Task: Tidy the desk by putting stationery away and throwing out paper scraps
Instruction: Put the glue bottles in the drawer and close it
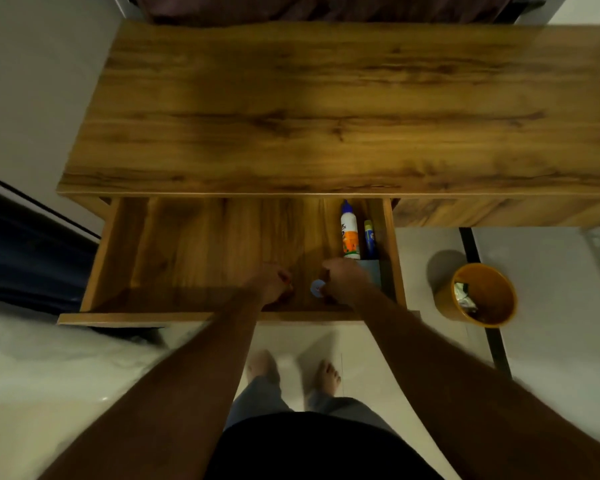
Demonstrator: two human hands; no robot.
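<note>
The wooden desk [326, 109] has a bare top and its drawer [201, 251] is pulled out. Inside the drawer, at the right, lie a white and orange glue bottle [350, 233], a blue and yellow glue stick [370, 235] and a grey-blue flat item [371, 271]. My right hand [345, 278] is curled inside the drawer near its front, touching a small round blue item [316, 289]. My left hand [272, 282] rests with bent fingers on the drawer floor just left of it, nothing visible in it.
An orange waste bin [478, 296] with paper scraps inside stands on the pale floor to the right of the drawer. A black desk leg [489, 306] runs beside the bin. A white fluffy rug [49, 358] lies at the left. My bare feet [291, 372] are below the drawer front.
</note>
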